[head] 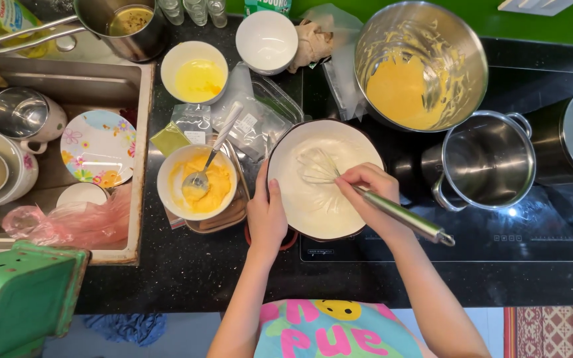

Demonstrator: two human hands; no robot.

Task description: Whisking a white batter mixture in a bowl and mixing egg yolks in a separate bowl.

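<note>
On the dark worktop [187, 278], before the induction hob [499, 232]: your whisking station, itemised below.

Right hand [369, 189]: closed around the steel handle of the balloon whisk [339, 178]; the wires sit down in the white mixture, the handle slants out past your wrist toward the hob.

Left hand [266, 215]: fingers curled against the near left wall of the mixing bowl [280, 152], thumb up along the rim; it grips the bowl and holds nothing else.

Mixing bowl: dark outside, white inside, part filled with a pale, smooth white cream; it straddles the left edge of the hob, with something red showing beneath its base.

Technique: keep your left hand firm on the rim so the bowl does not skate; work the wires through the whole pool, edges included, and keep the strokes low, since the cream lies close to the near rim.

Small white bowl [197, 182]: just left of your left hand, holding yellow batter and a metal spoon [210, 159]; it rests on a shallow dish.

Steel mixer bowl [421, 65]: beyond the mixing bowl, tilted, smeared with yellow batter.

Steel pot [489, 159]: on the hob to your right, empty as far as you can see, near the whisk handle's end.

Behind: a white bowl of yellow liquid [195, 71], an empty white bowl [266, 41], clear packets [247, 122].

Sink [137, 132]: to the far left, holding a flowered plate [99, 147], mugs and a pink bag.
</note>
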